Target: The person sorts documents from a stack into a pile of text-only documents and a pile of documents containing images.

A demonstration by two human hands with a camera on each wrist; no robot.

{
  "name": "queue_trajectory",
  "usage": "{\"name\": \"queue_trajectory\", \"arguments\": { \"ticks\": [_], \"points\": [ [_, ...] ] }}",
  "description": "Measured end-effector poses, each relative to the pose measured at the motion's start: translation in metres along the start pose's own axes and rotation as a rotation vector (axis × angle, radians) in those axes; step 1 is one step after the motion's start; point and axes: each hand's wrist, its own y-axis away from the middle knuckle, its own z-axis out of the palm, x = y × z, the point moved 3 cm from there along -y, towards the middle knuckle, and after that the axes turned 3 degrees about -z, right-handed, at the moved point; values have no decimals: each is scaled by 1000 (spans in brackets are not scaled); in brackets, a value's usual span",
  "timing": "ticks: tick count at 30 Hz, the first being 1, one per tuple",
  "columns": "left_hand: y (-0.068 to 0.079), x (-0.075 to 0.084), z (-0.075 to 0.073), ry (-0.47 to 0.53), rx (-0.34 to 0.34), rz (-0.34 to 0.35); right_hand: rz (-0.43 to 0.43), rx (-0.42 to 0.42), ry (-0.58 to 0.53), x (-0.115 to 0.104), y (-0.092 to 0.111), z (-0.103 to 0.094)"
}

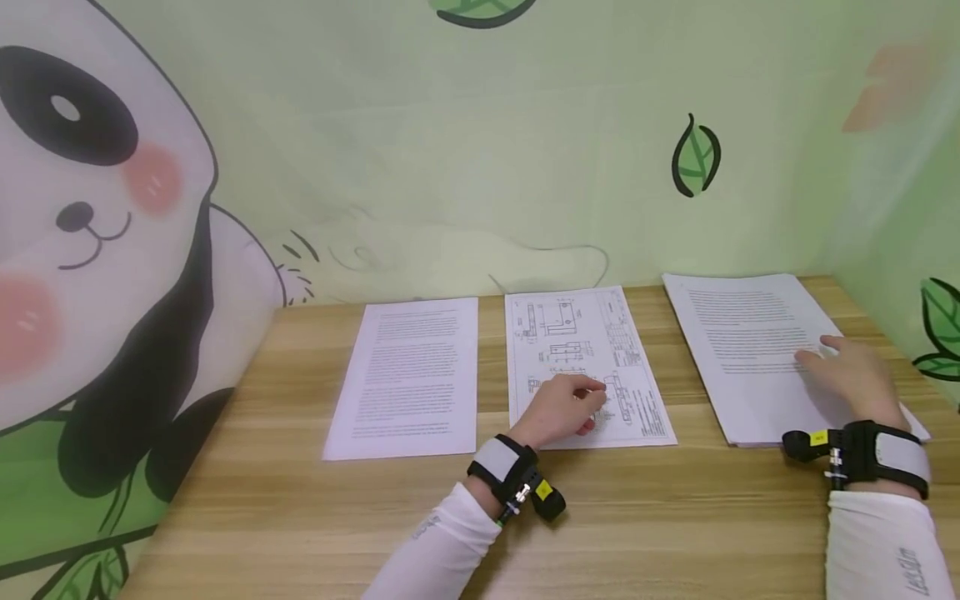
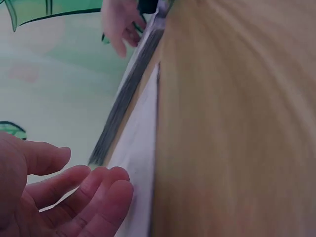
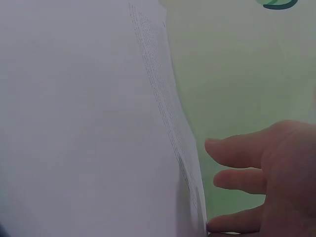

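Over the lower part of a sheet with technical drawings (image 1: 577, 333) is my left hand (image 1: 562, 408). Its fingers are loosely bent with nothing between them, as the left wrist view shows of the hand (image 2: 74, 197). On the right lies a thick stack of printed paper (image 1: 738, 333). My right hand (image 1: 855, 379) is over the stack's right side, thumb and fingers spread apart. In the right wrist view the right hand (image 3: 266, 173) has its lowest visible finger near the top page (image 3: 98, 123); I cannot tell whether it touches.
A text-filled page (image 1: 412, 375) lies left of the drawing sheet. All the papers are on a wooden table (image 1: 300, 517). Behind it hangs a green backdrop (image 1: 450, 167) with a painted panda (image 1: 97, 250) and leaves.
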Motion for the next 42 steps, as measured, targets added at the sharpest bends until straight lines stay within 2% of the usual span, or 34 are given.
{"name": "queue_trajectory", "arguments": {
  "ticks": [3,13,17,24,31,36,42],
  "points": [
    [-2,4,15,48,-19,-8,6,11,2,-1,1,1],
    [-10,28,71,367,-98,-94,60,105,-20,-2,0,2],
    [-14,34,87,457,-111,-102,64,117,-3,-4,0,3],
    [-21,42,97,512,-115,-107,83,142,-12,-8,0,4],
    [-24,45,101,544,-79,-142,71,182,-16,-11,-2,5],
    [-27,45,105,602,-70,-167,72,170,-30,-11,-2,7],
    [-30,48,107,600,-65,-176,99,156,-59,-11,-1,8]
  ]
}}
